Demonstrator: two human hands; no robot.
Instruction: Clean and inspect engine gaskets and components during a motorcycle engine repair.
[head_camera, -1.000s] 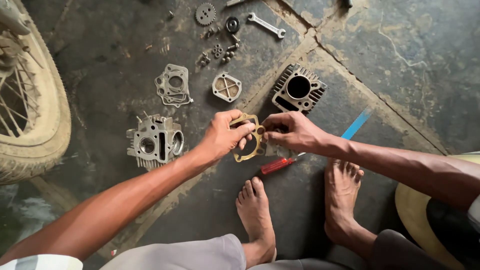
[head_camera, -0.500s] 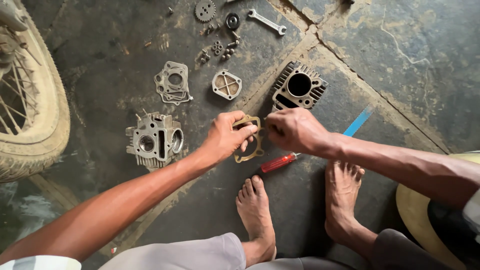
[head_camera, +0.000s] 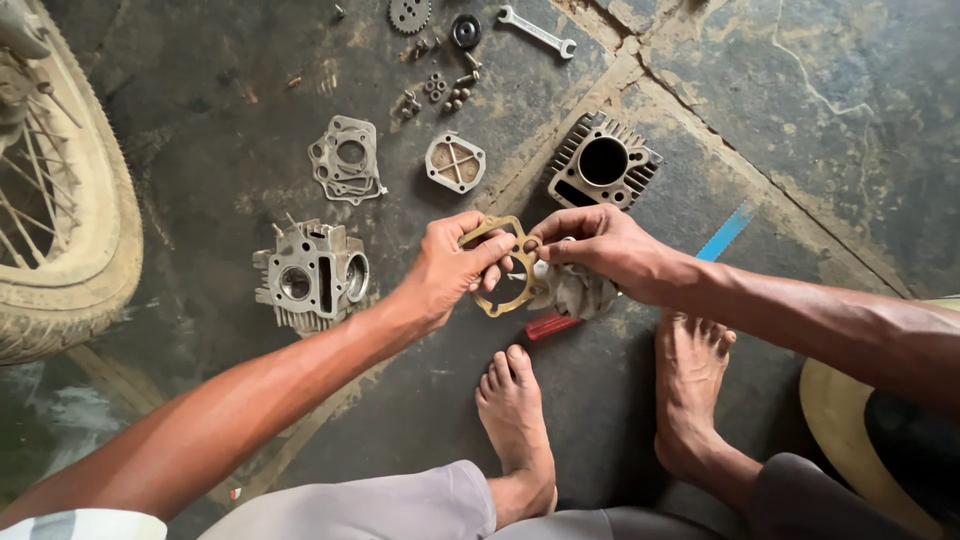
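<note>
Gasket (head_camera: 503, 270) — a thin, tan, ring-shaped piece with small holes around a big round opening — is held up between both hands above the dark stone floor (head_camera: 820, 120). Left hand (head_camera: 450, 268) reaches in from the lower left on a long straight forearm, its thumb laid on top of the gasket's upper left edge and its fingers curled under it, pinching that side. Right hand (head_camera: 600, 250) comes in from the right with the wrist bent slightly down; its thumb and forefinger are pressed together on the gasket's upper right corner, the other fingers folded loosely beneath. Under the right palm sits a pale, crumpled rag (head_camera: 580, 292), touching the gasket's right rim, and a red tool handle (head_camera: 550, 325) pokes out just below it on the floor.

Just beyond the hands lies a finned cylinder block (head_camera: 603, 165) with a round bore. Left of the left hand, near the wrist, stands a grey cylinder head (head_camera: 310, 278). Farther up lie a flat stack of gaskets (head_camera: 345, 160), a small square cover (head_camera: 455, 162), loose nuts and bolts (head_camera: 440, 90), a sprocket (head_camera: 409, 14) and a spanner (head_camera: 537, 32). A spoked wheel with a dusty tyre (head_camera: 95, 230) fills the left edge — two bare feet (head_camera: 515, 420) rest below the hands.
</note>
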